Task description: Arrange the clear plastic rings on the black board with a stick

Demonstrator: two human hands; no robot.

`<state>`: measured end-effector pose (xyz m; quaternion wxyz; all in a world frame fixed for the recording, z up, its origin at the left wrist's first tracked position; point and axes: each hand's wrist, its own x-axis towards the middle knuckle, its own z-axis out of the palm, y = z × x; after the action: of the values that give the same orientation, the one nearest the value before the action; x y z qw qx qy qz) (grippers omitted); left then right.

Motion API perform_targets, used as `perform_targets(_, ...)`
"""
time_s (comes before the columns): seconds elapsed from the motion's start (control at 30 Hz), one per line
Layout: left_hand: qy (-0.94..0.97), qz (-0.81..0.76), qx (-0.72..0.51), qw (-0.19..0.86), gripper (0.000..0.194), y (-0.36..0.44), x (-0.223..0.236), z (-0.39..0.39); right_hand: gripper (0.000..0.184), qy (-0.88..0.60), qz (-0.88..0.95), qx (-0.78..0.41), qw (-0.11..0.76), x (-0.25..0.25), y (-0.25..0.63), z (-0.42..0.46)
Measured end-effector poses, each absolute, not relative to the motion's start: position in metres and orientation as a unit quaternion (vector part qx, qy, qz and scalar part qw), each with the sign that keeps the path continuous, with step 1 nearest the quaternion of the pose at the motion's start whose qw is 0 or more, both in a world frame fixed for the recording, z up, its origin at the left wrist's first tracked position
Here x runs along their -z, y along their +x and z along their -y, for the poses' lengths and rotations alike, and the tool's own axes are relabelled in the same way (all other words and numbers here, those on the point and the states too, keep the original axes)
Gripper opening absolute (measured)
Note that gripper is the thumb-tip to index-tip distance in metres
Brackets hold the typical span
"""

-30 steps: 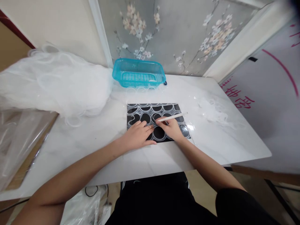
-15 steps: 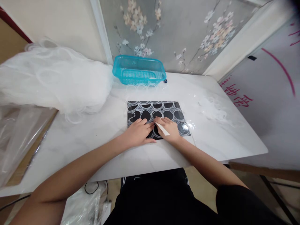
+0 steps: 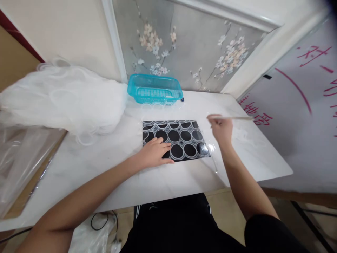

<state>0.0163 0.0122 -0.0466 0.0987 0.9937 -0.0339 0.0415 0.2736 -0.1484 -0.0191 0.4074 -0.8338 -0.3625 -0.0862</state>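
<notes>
A black sheet (image 3: 190,150) with rows of round shapes outlined in pale, clear film lies on the white table in front of me. My left hand (image 3: 154,153) rests on its left part, fingers spread, covering some of the circles. Raised past the sheet's right edge, my right hand (image 3: 222,131) is closed around a thin, tapered white tool (image 3: 240,118) that points to the right. What kind of tool it is, I cannot make out. A clear strip (image 3: 214,160) hangs off the sheet's right edge onto the table.
Behind the sheet stands a blue plastic basket (image 3: 155,95), with clear rings (image 3: 158,106) before it. A big heap of translucent white film scraps (image 3: 79,102) fills the left. Smaller clear scraps (image 3: 246,136) lie at the right, near a whiteboard (image 3: 297,147).
My right hand has lifted off the sheet and swung up to the right, carrying the white tool. My left hand stays on the sheet. The view has tilted up slightly.
</notes>
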Motion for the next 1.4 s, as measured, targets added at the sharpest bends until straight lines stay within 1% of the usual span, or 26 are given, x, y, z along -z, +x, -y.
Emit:
perform_targets(0.07, 0.993, 0.031, -0.050, 0.099, 0.062, 0.018, 0.046, -0.011, 0.026, -0.820, 0.376, -0.006, 0.431, 0.038, 0.248, 0.153)
perform_targets(0.13, 0.994, 0.033, -0.061, 0.090, 0.063, 0.019, 0.044, -0.008, 0.026, -0.796, 0.376, -0.106, 0.462, 0.055, 0.224, 0.152)
perform_targets(0.2, 0.994, 0.037, -0.065, 0.078, 0.065, 0.021, 0.042, -0.003, 0.028, -0.777, 0.369, -0.175, 0.479, 0.067, 0.209, 0.149)
perform_targets(0.27, 0.995, 0.039, -0.061, 0.067, 0.067, 0.026, 0.041, 0.002, 0.029, -0.772, 0.360, -0.198, 0.485, 0.072, 0.204, 0.146)
perform_targets(0.43, 0.997, 0.042, -0.042, 0.051, 0.074, 0.044, 0.042, 0.012, 0.030, -0.780, 0.337, -0.205, 0.485, 0.077, 0.210, 0.147)
perform_targets(0.67, 0.997, 0.038, -0.029, 0.055, 0.072, 0.057, 0.049, 0.018, 0.026, -0.793, 0.357, -0.167, 0.465, 0.078, 0.209, 0.146)
perform_targets(0.8, 0.997, 0.050, -0.028, 0.051, 0.071, 0.056, 0.050, 0.017, 0.024, -0.814, 0.398, -0.098, 0.411, 0.081, 0.204, 0.148)
perform_targets(0.87, 0.997, 0.053, -0.021, 0.047, 0.073, 0.056, 0.050, 0.017, 0.025, -0.822, 0.438, -0.042, 0.362, 0.082, 0.199, 0.150)
perform_targets(0.97, 0.997, 0.060, -0.013, 0.047, 0.078, 0.056, 0.047, 0.016, 0.028, -0.834, 0.498, 0.017, 0.237, 0.079, 0.189, 0.153)
perform_targets(1.07, 0.996, 0.066, -0.017, 0.056, 0.081, 0.056, 0.047, 0.016, 0.032, -0.840, 0.531, 0.011, 0.113, 0.070, 0.184, 0.149)
perform_targets(1.13, 0.996, 0.067, -0.020, 0.061, 0.082, 0.056, 0.048, 0.016, 0.033, -0.839, 0.537, 0.010, 0.083, 0.062, 0.190, 0.141)
perform_targets(1.2, 0.996, 0.065, -0.020, 0.065, 0.084, 0.056, 0.050, 0.015, 0.033, -0.848, 0.519, 0.033, 0.102, 0.054, 0.208, 0.131)
perform_targets(1.3, 0.995, 0.055, -0.008, 0.079, 0.085, 0.056, 0.051, 0.014, 0.032, -0.889, 0.419, 0.077, 0.165, 0.037, 0.248, 0.122)
perform_targets(1.4, 0.994, 0.047, 0.007, 0.094, 0.085, 0.057, 0.049, 0.012, 0.031, -0.900, 0.311, 0.133, 0.276, 0.020, 0.282, 0.127)
